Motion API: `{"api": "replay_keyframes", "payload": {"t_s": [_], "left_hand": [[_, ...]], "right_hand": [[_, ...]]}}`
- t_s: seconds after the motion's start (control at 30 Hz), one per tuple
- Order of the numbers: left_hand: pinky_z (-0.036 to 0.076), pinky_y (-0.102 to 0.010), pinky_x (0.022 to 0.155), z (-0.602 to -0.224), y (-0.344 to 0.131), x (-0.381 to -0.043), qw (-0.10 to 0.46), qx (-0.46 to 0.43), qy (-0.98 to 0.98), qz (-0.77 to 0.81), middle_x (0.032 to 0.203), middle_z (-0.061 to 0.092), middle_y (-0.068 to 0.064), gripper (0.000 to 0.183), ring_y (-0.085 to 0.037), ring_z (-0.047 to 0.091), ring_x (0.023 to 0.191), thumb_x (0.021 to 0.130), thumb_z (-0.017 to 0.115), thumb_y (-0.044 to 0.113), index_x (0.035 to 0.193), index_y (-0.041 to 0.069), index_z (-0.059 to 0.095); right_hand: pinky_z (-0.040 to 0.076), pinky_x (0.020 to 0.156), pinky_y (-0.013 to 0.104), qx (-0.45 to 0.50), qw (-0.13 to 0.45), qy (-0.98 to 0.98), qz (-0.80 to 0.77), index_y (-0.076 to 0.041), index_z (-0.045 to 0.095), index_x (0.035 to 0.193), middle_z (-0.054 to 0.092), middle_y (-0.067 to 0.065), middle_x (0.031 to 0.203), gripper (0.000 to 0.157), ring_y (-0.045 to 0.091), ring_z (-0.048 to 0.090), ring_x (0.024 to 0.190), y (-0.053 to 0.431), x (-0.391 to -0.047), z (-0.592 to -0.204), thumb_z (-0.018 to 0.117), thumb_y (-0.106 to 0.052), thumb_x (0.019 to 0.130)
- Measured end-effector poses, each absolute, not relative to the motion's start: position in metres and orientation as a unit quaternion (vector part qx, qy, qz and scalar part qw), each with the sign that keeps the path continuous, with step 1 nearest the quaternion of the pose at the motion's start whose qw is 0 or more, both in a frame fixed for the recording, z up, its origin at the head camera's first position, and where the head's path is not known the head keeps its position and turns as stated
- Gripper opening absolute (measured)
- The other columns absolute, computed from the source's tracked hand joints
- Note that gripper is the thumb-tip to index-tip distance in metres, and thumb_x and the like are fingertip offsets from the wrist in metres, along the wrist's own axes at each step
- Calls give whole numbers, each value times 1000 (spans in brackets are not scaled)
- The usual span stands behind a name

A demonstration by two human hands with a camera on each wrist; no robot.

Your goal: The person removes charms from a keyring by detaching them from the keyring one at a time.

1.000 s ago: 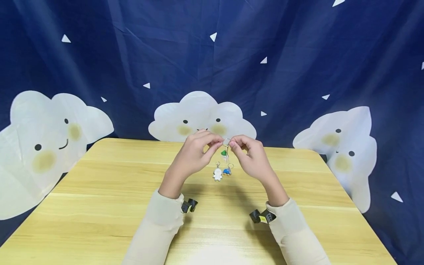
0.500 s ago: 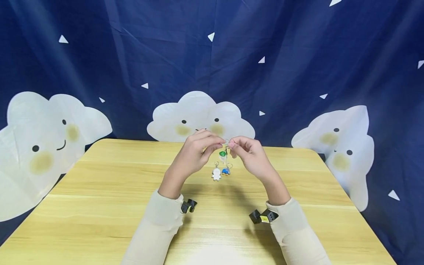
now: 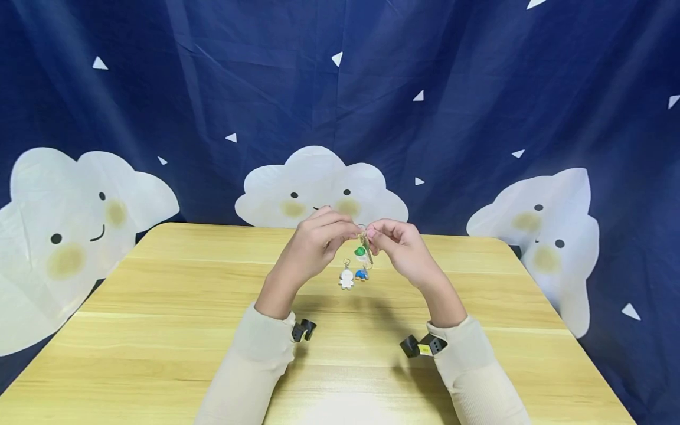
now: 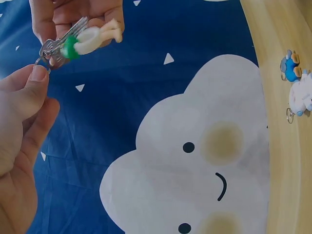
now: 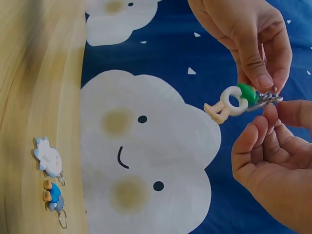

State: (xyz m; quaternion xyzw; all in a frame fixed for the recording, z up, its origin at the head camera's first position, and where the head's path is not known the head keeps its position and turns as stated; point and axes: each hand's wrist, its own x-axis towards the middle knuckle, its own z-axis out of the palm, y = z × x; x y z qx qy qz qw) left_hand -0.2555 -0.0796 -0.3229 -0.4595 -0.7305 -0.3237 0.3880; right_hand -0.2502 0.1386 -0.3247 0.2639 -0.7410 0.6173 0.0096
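Observation:
Above the far part of the table, my left hand [image 3: 319, 242] and right hand [image 3: 401, 248] meet at a metal key ring [image 4: 43, 61]. Thumb and finger of the left hand pinch the ring. The right hand's fingertips pinch at the same ring and the metal keys [image 4: 73, 30] on it; which part exactly is hidden. From the ring hangs a small charm [image 5: 235, 100] with a green top, a white ring-shaped body and peach legs. Below the hands, a white figure keychain [image 3: 347, 278] and a blue figure keychain [image 3: 362, 274] lie side by side on the table.
The light wooden table [image 3: 159, 330] reaches back to a dark blue curtain [image 3: 297, 77] printed with white clouds and triangles. Black wrist cameras sit on both sleeves, such as the left camera [image 3: 304, 330].
The keys and green-topped charm have swung and turned beneath the ring, and the keys now hang slanted near the right fingers. Both hands stay almost in place, still at the ring.

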Motion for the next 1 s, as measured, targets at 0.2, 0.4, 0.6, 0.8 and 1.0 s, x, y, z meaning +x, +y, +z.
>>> {"api": "replay_keyframes", "payload": {"t_s": [0.2, 0.4, 0.6, 0.8, 1.0], "left_hand": [[53, -32, 80, -323, -80, -255, 392, -456, -732, -319, 94, 76, -5, 17, -23, 66, 89, 86, 76, -9, 96, 4, 78], [52, -33, 81, -322, -80, -254, 393, -443, -739, -321, 93, 75, -5, 8, -22, 65, 88, 88, 77, 1, 96, 5, 78], [52, -32, 81, -320, -81, -253, 396, -437, -745, -312, 92, 74, -6, 5, -22, 64, 86, 91, 75, 2, 95, 3, 77], [52, -31, 81, -319, -82, -252, 393, -426, -756, -305, 92, 74, -6, 4, -22, 64, 86, 93, 74, 4, 95, 3, 77], [52, -30, 78, -319, -83, -251, 391, -413, -762, -310, 91, 74, -5, 5, -21, 63, 85, 94, 73, 6, 96, 3, 77]], "right_hand": [[46, 70, 26, 253, 21, -754, 605, 4, 70, 103, 62, 7, 78, 22, 19, 56, 77, 139, -250, -324, 57, -14, 105], [48, 70, 28, 256, 58, -778, 571, 0, 72, 102, 64, 9, 81, 23, 24, 57, 79, 139, -251, -325, 59, -18, 105], [52, 70, 27, 267, 125, -795, 529, -2, 73, 102, 69, 4, 84, 20, 22, 64, 81, 139, -248, -323, 62, -18, 104], [52, 69, 28, 295, 160, -804, 491, -3, 74, 103, 71, 3, 84, 13, 17, 63, 78, 136, -246, -322, 66, -13, 101], [52, 66, 30, 298, 166, -821, 457, -9, 74, 103, 72, -3, 83, 8, 14, 64, 78, 133, -245, -323, 70, -14, 98]]}}
